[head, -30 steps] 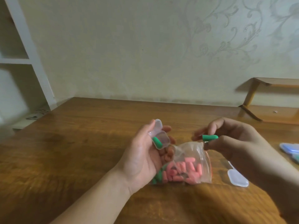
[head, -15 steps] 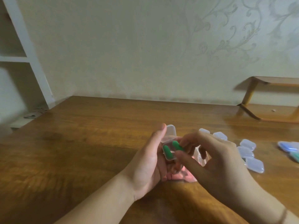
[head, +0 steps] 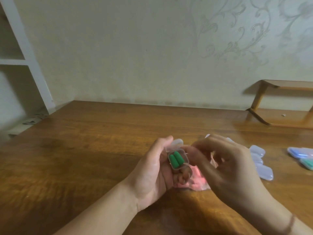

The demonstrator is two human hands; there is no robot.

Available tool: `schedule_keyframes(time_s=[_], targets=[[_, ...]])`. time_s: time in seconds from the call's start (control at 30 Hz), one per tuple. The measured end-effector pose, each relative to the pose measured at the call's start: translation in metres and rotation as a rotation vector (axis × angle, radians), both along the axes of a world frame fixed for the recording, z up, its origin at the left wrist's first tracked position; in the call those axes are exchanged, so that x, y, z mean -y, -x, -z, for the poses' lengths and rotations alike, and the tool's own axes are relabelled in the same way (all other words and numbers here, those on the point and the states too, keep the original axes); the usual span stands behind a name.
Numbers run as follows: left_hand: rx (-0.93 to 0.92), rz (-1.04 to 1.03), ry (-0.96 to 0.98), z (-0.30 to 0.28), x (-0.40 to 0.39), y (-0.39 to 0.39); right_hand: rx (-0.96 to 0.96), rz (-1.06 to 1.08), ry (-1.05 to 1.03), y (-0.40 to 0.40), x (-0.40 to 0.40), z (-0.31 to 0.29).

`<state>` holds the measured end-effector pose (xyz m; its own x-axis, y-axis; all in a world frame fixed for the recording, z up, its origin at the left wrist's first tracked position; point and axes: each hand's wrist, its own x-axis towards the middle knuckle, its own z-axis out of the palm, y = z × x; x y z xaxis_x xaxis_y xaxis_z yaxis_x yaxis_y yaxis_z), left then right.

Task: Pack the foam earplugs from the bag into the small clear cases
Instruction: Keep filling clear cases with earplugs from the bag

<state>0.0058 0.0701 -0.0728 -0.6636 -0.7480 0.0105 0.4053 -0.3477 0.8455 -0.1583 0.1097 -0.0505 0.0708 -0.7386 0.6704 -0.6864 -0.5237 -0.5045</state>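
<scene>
The bench (head: 88, 160) is brown wood with a glossy, grained top, and its far edge meets the wall. On it, mostly hidden behind the hands, lies a clear bag (head: 197, 181) of pink earplugs. To the right sit several small clear cases (head: 264, 172), closed and close together. Farther right, at the frame's edge, lie a bluish case (head: 300, 152) and, just beside it, a green one (head: 307, 164). At the far right corner stands a low wooden rack (head: 281, 118).
</scene>
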Motion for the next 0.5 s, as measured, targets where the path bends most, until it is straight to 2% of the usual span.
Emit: schedule_keyframes(time_s=[0.1,0.23,0.33,0.43,0.5], targets=[[0.080,-0.060,0.049,-0.0037,-0.0015,-0.0019,0.149,0.015,-0.008,0.0023,0.0001,-0.0053],[0.193,-0.114,0.182,-0.0059,-0.0040,-0.0030,0.022,0.064,-0.098,0.0056,0.0019,-0.0030],[0.231,-0.092,0.290,-0.0062,-0.0070,-0.0045,-0.041,0.020,-0.197,0.0056,0.0012,-0.0021],[0.254,-0.081,0.316,-0.0053,-0.0062,-0.0064,0.041,-0.034,-0.181,0.0039,-0.0001,-0.0029],[0.262,-0.090,0.359,-0.0056,-0.0052,-0.0066,0.177,-0.085,-0.202,0.0037,0.0011,-0.0034]])
